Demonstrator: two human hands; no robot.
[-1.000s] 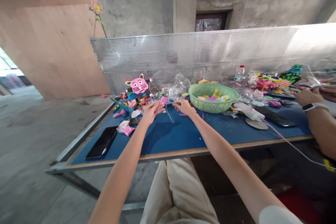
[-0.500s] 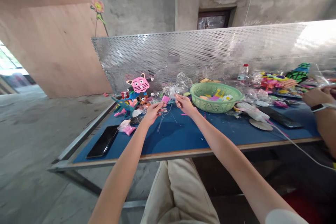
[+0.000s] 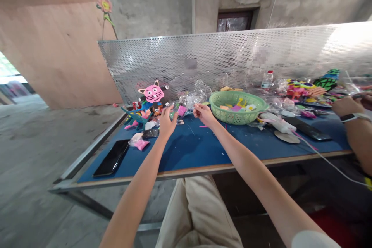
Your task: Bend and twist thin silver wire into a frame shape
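My left hand (image 3: 167,122) is raised over the far part of the blue table, its fingers apart and nothing seen between them. It is near a small pink block (image 3: 181,111) and a heap of small craft figures. To the right, my right hand (image 3: 204,114) is closed in a pinch, close to the left side of a green plastic basket (image 3: 217,114). What its fingertips hold is too small to make out. Crumpled clear plastic (image 3: 200,92) lies just behind it. A pink cat face (image 3: 154,93) with black whiskers stands beyond my left hand.
A black phone (image 3: 112,158) lies at the table's left edge, near a bag of pink clay (image 3: 141,144). On the right are a dark phone (image 3: 310,128), a white cable (image 3: 328,159) and another person's hand (image 3: 347,107). A perforated metal screen (image 3: 162,56) runs along the back.
My left hand has opened and moved slightly left, away from my right hand. The thin looped strand that hung between the hands no longer shows. My right hand stays pinched.
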